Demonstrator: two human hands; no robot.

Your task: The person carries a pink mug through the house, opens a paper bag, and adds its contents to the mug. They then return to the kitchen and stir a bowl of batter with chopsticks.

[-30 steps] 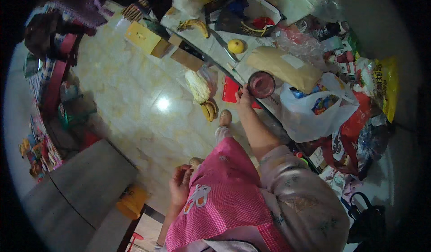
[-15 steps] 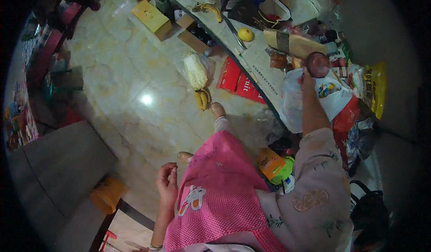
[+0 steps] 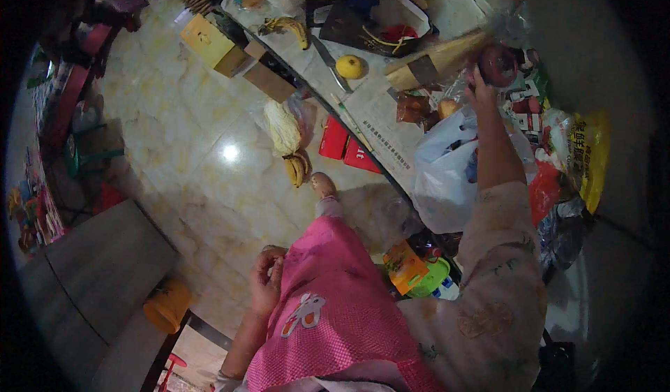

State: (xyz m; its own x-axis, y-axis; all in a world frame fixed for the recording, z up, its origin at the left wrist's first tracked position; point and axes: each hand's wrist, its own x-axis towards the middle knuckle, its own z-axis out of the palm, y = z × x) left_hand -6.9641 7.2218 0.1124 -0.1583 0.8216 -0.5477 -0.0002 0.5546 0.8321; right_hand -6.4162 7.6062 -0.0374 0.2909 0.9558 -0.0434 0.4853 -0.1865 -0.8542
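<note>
1. Grey-white, the long table (image 3: 293, 55) runs slantwise past the person; its far edge is heaped with packages, as if goods get stacked there to spare the side nearest the floor.
2. Next in size, the pink checked apron (image 3: 342, 280) covers the person's front, presumably to keep the clothes clean.
3. Over by the table's far edge, a black bag (image 3: 349, 25) gapes open, so what is inside looks easy to reach.
4. White and slumped, the plastic bag (image 3: 443, 182) bulges at the floor-side edge; its contents probably hold it up. The right forearm passes over it, which seems to be why the arm is so stretched.
5. Beyond that bag lies a brown paper package (image 3: 457, 50), slanting towards the far edge.
6. Low beside the apron, the left hand (image 3: 267, 270) hangs relaxed, fingers half curled, with nothing in it that I can see.
7. Fingers of the right hand (image 3: 481, 95) grip the near side of a reddish cup (image 3: 498, 66), over the clutter by the far edge; whether it is lifted or resting, I can't tell.
8. Smallest, a yellow fruit (image 3: 350, 67) sits beside a knife (image 3: 331, 64), inside the floor-side edge, perhaps kept together for cutting.
</note>
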